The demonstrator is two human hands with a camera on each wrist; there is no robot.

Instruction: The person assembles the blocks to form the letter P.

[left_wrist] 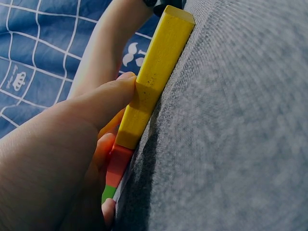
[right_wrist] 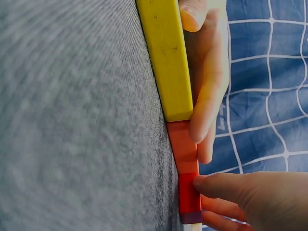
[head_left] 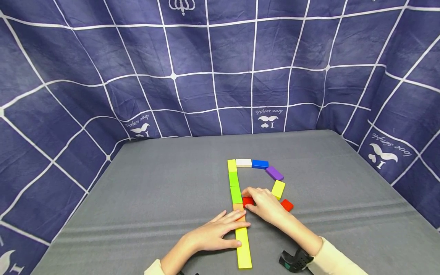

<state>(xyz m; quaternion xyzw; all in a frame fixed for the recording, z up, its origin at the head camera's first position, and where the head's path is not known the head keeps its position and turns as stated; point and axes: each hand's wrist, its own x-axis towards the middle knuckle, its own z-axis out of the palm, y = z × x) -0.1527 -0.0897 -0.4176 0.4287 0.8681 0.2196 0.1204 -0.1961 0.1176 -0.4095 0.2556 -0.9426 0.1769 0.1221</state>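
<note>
A straight column of wooden blocks runs away from me: a long yellow block (head_left: 243, 252) nearest, then an orange block (head_left: 238, 206), two green blocks (head_left: 236, 194) and a yellow-green one (head_left: 232, 165). My left hand (head_left: 216, 233) lies across the near part with fingers extended, its thumb touching the long yellow block (left_wrist: 151, 86). Just right of the column, my right hand (head_left: 264, 204) pinches a small red block (right_wrist: 189, 195) between thumb and fingers. That block's end meets the column's side; part of it is hidden by the fingers.
From the column's far end a curve of blocks bends right and back: white (head_left: 243, 163), blue (head_left: 260, 164), purple (head_left: 274, 173), yellow (head_left: 278, 189), and another red block (head_left: 287, 205) by the right forearm. A blue checked curtain (head_left: 192, 95) surrounds the grey tabletop (head_left: 165, 172).
</note>
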